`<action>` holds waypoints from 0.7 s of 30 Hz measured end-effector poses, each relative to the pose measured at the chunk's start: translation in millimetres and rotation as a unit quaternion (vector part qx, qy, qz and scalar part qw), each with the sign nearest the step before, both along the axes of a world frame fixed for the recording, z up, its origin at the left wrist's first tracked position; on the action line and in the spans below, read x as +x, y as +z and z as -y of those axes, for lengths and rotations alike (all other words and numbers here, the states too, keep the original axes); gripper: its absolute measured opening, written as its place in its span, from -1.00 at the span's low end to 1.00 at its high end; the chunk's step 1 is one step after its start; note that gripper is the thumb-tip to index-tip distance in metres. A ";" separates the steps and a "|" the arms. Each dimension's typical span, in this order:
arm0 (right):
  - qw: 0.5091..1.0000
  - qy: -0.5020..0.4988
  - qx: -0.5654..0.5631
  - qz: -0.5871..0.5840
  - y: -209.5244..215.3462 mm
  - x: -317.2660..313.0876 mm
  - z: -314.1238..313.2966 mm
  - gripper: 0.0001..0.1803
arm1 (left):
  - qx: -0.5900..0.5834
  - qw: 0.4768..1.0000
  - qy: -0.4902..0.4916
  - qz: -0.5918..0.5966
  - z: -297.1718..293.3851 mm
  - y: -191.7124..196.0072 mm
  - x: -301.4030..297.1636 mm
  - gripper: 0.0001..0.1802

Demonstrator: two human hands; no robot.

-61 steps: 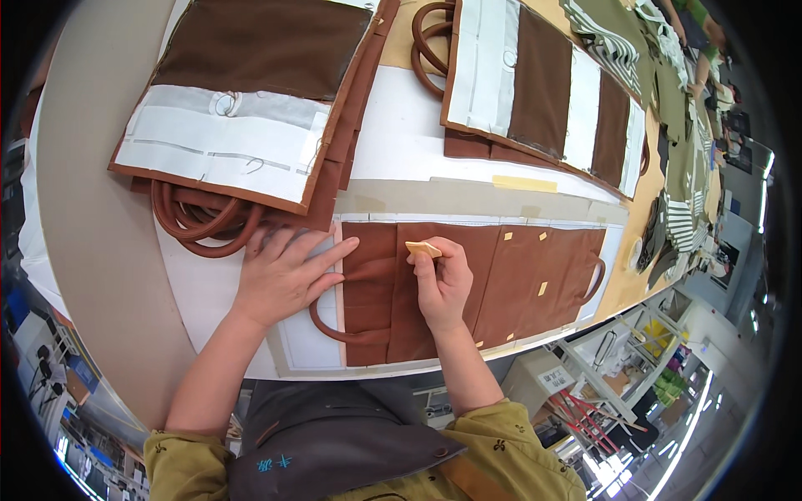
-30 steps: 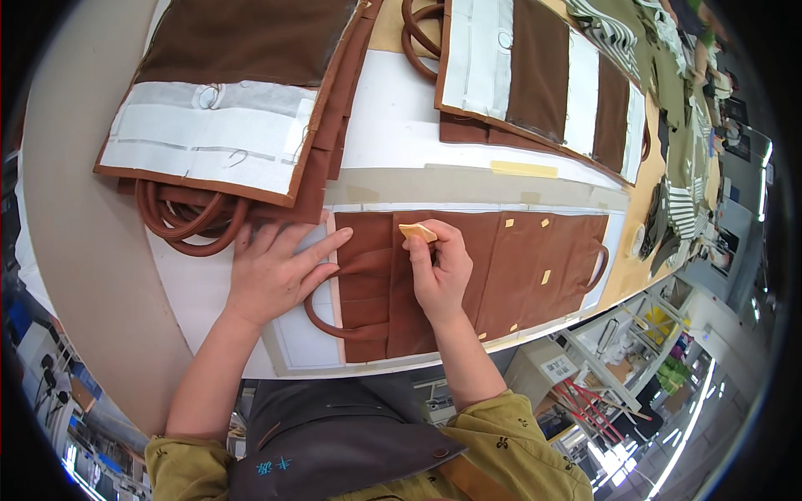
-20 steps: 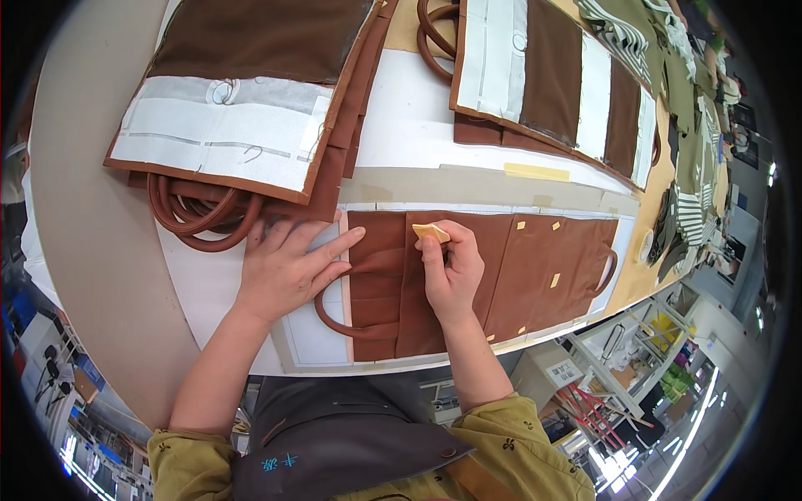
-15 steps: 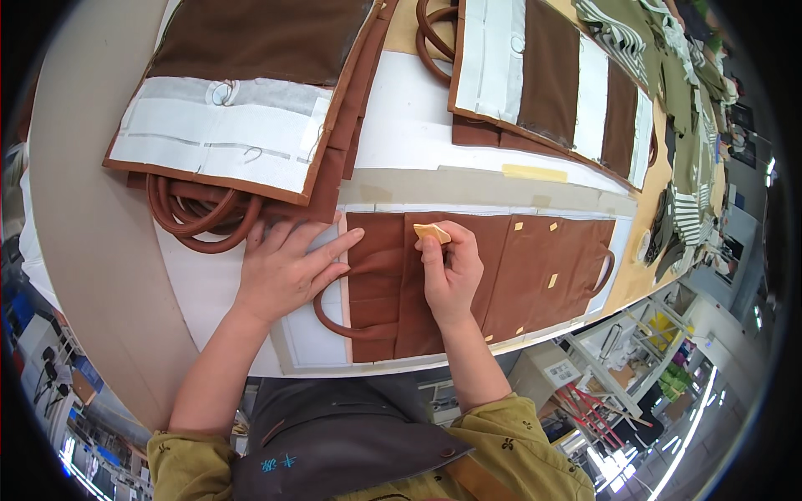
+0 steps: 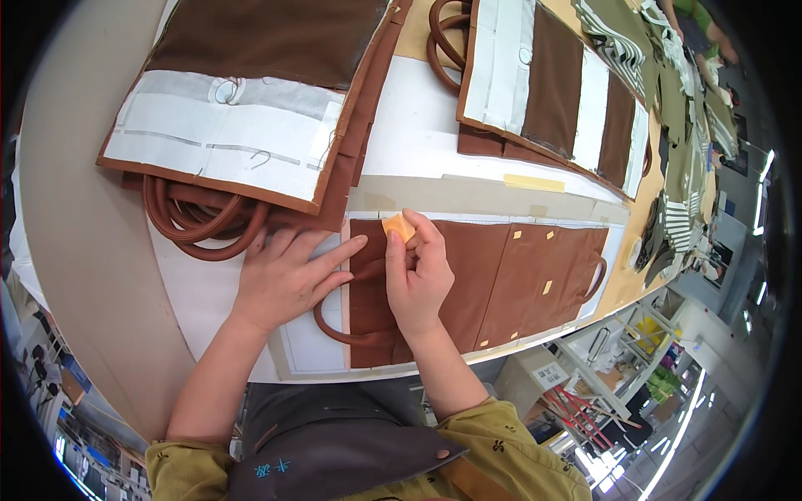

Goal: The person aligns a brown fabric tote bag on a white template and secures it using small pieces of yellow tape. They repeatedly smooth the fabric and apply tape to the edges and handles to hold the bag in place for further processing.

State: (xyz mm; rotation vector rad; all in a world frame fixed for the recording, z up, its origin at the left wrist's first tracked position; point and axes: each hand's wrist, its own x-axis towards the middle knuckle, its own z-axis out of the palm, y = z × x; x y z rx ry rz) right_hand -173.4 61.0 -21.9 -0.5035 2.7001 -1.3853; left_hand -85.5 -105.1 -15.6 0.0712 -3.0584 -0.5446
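Observation:
A flat brown bag piece, leather-like, lies on a white board with a loop handle at each end. Several small pale-yellow tabs dot its right part. My left hand rests with spread fingers at the left end, forefinger over the edge of the brown piece. Between thumb and fingers, my right hand pinches a small yellow-orange piece at the upper edge of the bag piece. Whether it is chalk or something else I cannot tell. The right hand and wrist hide part of the brown surface below.
A stack of brown bag pieces with white backing and loop handles sits at the far left, close to my left fingers. Another stack stands farther right. Green and striped fabric covers the table's right end. Someone's arm shows at upper right.
My right hand has slid left along the upper edge of the brown piece, still pinching the yellow-orange piece. My left hand has stayed nearly in place. A person's arm has appeared at upper right.

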 end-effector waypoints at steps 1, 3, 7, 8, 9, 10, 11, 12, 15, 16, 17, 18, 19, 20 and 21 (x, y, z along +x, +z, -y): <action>1.000 0.002 0.001 -0.003 0.6 -0.3 0.7 -0.65 | 0.001 1.000 0.001 0.000 0.0 -0.3 0.0 -0.46; 1.000 0.003 0.006 -0.006 0.3 -0.1 0.8 -0.67 | 0.004 1.000 0.001 -0.001 -0.2 -0.9 0.1 -0.46; 1.000 0.003 0.021 -0.014 -1.2 0.8 0.0 -0.67 | 0.007 1.000 0.000 0.001 0.0 -0.8 -0.4 -0.46; 1.000 0.004 0.025 -0.017 -1.4 0.9 0.0 -0.66 | 0.007 1.000 0.000 0.003 -0.1 -0.8 -0.2 -0.46; 1.000 0.003 0.022 -0.016 -1.4 0.9 0.4 -0.66 | 0.007 1.000 -0.001 0.004 -0.1 -0.7 -0.2 -0.45; 1.000 0.002 0.019 -0.016 -1.3 0.8 1.3 -0.65 | 0.010 1.000 0.000 0.006 -0.1 -0.6 -0.3 -0.45; 1.000 0.001 0.016 -0.015 -1.5 0.8 2.1 -0.65 | 0.012 1.000 0.001 0.009 0.0 -0.4 -0.4 -0.45; 1.000 0.001 0.013 -0.015 -2.4 1.1 2.6 -0.65 | 0.015 1.000 0.002 0.011 0.1 -0.2 -0.5 -0.45; 1.000 0.000 0.014 -0.017 -4.0 1.4 3.3 -0.64 | 0.019 1.000 0.003 0.014 -0.1 -0.1 -0.5 -0.45; 1.000 0.001 0.019 -0.017 -3.4 1.2 3.7 -0.64 | 0.021 1.000 0.003 0.015 -0.2 0.3 -1.0 -0.45; 1.000 0.003 0.024 -0.017 -2.9 1.1 4.1 -0.64 | 0.023 1.000 0.003 0.017 -0.3 0.8 -1.5 -0.45; 0.999 0.002 0.024 -0.024 -3.1 0.9 4.7 -0.64 | 0.026 0.999 0.004 0.019 -0.5 1.0 -1.8 -0.45; 0.999 0.001 0.023 -0.030 -3.5 0.7 5.6 -0.64 | 0.026 0.999 0.005 0.019 -0.8 0.9 -1.5 -0.45; 0.999 0.000 0.023 -0.037 -3.8 0.8 6.1 -0.64 | 0.027 0.999 0.007 0.020 -1.0 0.6 -0.9 -0.45; 0.999 0.000 0.024 -0.036 -4.2 1.2 6.2 -0.64 | 0.028 0.999 0.009 0.020 -1.2 0.5 -0.5 -0.44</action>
